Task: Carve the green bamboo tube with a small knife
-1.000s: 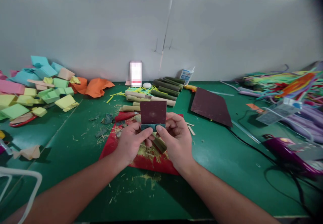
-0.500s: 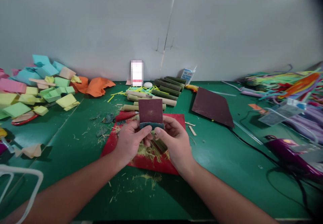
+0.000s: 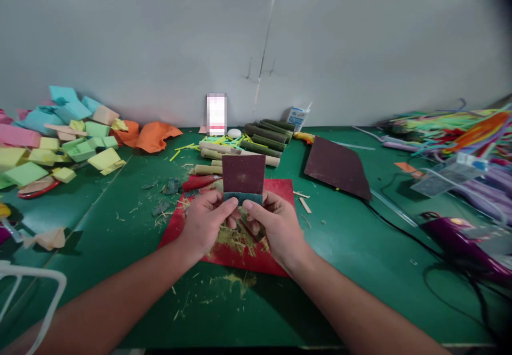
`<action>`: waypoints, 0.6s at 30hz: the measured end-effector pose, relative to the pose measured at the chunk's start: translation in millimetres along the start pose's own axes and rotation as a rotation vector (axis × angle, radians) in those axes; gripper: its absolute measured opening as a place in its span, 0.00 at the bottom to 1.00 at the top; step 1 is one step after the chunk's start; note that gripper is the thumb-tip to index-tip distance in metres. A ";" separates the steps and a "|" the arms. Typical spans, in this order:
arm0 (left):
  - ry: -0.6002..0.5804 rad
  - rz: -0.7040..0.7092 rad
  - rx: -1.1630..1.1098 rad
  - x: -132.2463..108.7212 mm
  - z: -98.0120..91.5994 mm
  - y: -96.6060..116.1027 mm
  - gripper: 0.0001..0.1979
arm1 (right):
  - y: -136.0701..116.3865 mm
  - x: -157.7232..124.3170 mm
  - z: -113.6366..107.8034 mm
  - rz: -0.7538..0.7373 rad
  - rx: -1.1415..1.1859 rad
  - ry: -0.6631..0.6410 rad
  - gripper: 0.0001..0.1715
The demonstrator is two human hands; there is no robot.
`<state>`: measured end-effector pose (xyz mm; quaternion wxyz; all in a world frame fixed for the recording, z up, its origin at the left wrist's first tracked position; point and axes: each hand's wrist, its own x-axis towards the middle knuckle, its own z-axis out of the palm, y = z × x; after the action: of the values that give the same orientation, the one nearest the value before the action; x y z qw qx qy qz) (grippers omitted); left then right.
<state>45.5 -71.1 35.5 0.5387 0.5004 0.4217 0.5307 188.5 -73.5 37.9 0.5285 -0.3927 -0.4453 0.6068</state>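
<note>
Pinching the seemingly light, bendable maroon sheet, your left hand and right hand aptly gripped its folded edge, red mat beneath

The sheet is small, dark brown and straight-edged, with pale specks on its face, and it stands nearly upright in the air, its lower edge turned over as a blue-grey strip, on which the thumbs of the left hand and the right hand rest.
</note>
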 end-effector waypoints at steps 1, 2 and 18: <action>0.003 -0.010 0.002 -0.1 0.4 0.7 0.11 | 0.2 -0.1 0.0 0.003 0.013 -0.004 0.17; 0.004 -0.020 0.004 -0.2 0.8 1.4 0.12 | 0.5 -0.2 0.0 0.006 0.025 -0.004 0.18; 0.034 0.000 -0.013 3.1 -2.6 -4.1 0.10 | 1.3 0.1 -3.7 -0.005 0.013 0.015 0.17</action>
<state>43.8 -67.5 31.3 0.5346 0.4880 0.4273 0.5418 191.5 -73.0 35.6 0.5356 -0.3927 -0.4384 0.6055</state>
